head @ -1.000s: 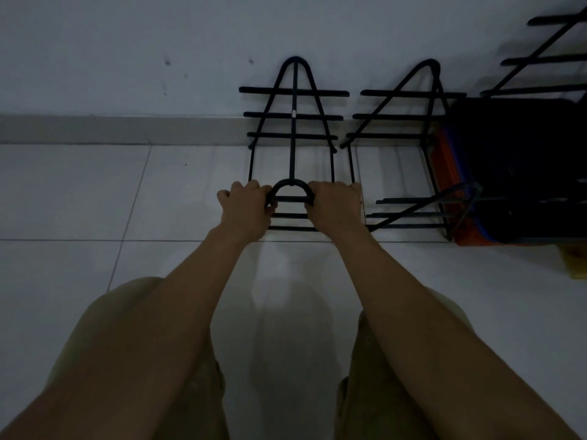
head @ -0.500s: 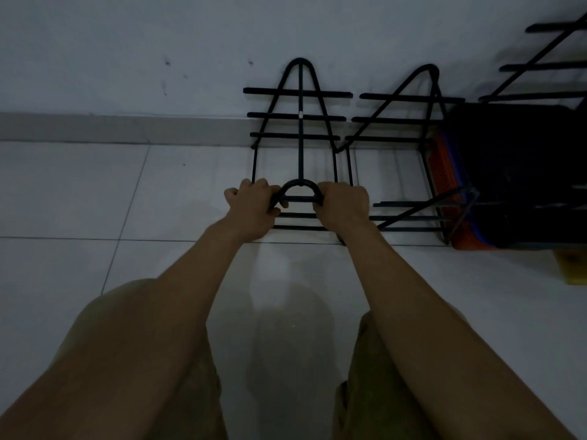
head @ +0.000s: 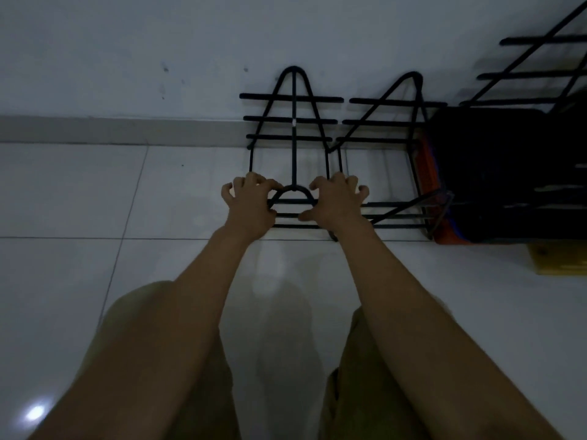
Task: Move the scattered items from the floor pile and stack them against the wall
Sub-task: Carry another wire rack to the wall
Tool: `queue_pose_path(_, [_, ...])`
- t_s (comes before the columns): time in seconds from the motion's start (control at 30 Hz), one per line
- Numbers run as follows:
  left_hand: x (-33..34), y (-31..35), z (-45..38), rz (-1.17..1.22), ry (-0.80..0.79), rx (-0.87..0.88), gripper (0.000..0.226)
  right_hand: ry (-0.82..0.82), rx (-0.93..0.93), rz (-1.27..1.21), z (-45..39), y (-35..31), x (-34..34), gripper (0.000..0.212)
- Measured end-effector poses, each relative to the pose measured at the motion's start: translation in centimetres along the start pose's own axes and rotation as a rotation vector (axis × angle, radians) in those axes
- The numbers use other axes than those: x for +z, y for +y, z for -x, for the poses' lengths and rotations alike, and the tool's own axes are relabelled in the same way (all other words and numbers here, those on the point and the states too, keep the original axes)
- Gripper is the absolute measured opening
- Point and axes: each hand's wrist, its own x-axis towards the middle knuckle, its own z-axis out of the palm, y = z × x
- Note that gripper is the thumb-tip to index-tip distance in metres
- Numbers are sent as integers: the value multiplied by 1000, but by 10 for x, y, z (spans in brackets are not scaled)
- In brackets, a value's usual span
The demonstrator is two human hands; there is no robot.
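Both the left hand (head: 251, 206) and right hand (head: 336, 203) hover with fingers spread and released over the black wire rack (head: 293, 122) standing at the white wall (head: 127, 52).

2 wire racks (head: 293, 128) against wall (head: 158, 42), crate (head: 508, 173) right, hands (head: 295, 201) in front

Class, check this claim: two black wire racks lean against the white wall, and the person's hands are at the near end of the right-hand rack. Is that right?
Not quite. The head view shows the left hand and right hand at the near end of the left-hand black wire rack, either side of its curved loop. The right-hand black wire rack is untouched. Both lean against the white wall.
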Motion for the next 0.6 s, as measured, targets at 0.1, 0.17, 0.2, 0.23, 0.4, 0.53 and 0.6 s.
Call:
queue_pose_path(0.1, [-34,29,31,140,41,-39,50,149,-33,-189,41,-16,-31,66])
queue_pose_path(0.17, [-66,42,55,247,-35,-36,43,163,-66,-359,74,-19,-56,50])
queue_pose_path(0.2, [-86,47,67,303,-67,-19,39,107,-71,-436,90,-19,-70,43])
queue_pose_path(0.23, [-108,53,77,353,-80,-3,35,35,-63,-487,106,-19,-88,38])
queue_pose_path(0.4, [-240,112,110,442,-131,-56,23,-109,-4,-563,172,-34,-203,28])
queue_pose_path(0.53, [-350,169,140,470,-242,-61,25,-187,12,-559,232,-60,-311,35])
queue_pose_path(0.6, [-401,195,161,484,-265,-54,24,-211,31,-570,267,-72,-361,37])
